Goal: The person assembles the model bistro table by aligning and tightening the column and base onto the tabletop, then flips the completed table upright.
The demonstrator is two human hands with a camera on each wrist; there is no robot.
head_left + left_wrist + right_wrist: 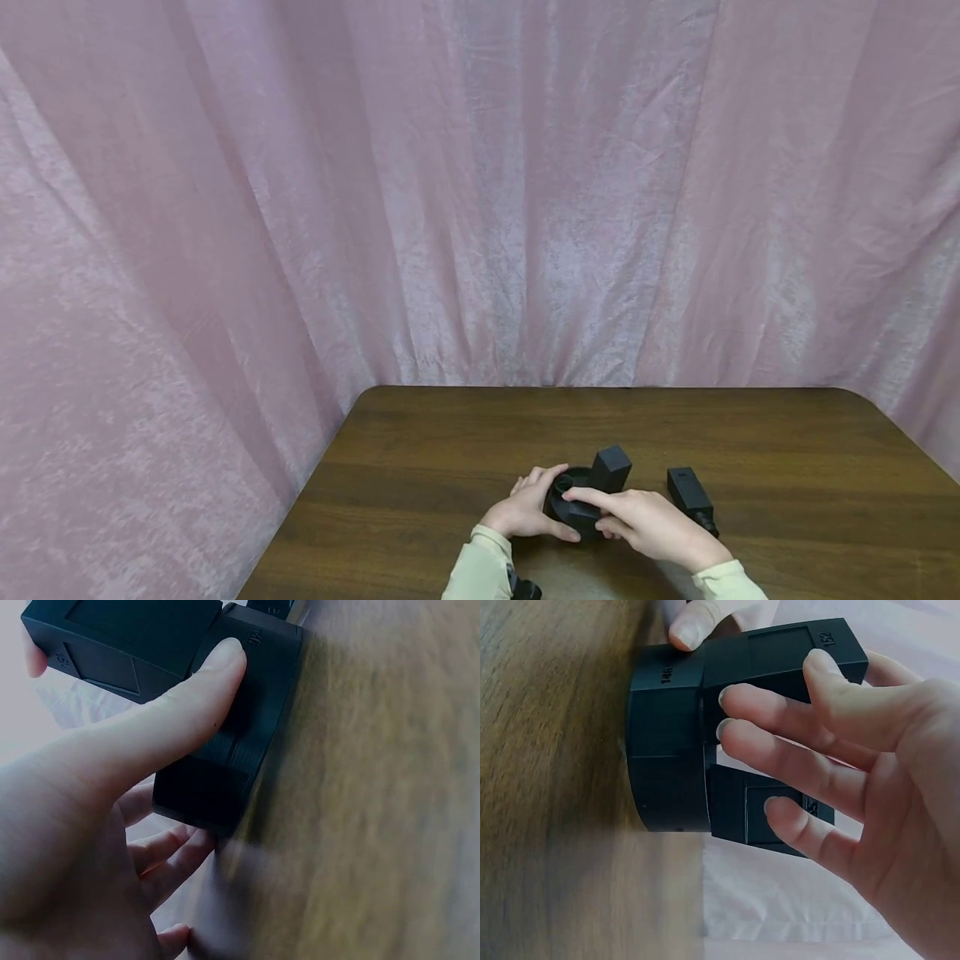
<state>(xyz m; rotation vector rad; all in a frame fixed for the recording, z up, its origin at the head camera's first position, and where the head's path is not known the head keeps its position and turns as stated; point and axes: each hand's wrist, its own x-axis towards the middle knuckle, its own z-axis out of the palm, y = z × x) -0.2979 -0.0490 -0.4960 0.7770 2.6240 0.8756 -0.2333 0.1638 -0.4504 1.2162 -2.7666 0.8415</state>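
Note:
A round, flat-sided black base with raised numbers on its side stands on the wooden table. My left hand grips it from the left, its thumb on the near side and its fingers spread round the far side. A black rectangular block marked 152 stands up from the base, and my right hand pinches it between thumb and index finger. The other right fingers reach past it over the base. A second upright black block rises from the far right side of the base.
Another black block lies on the table to the right, beyond my right forearm. A small dark device sits by my left cuff. Pink curtains hang behind the table's far edge and along its left side.

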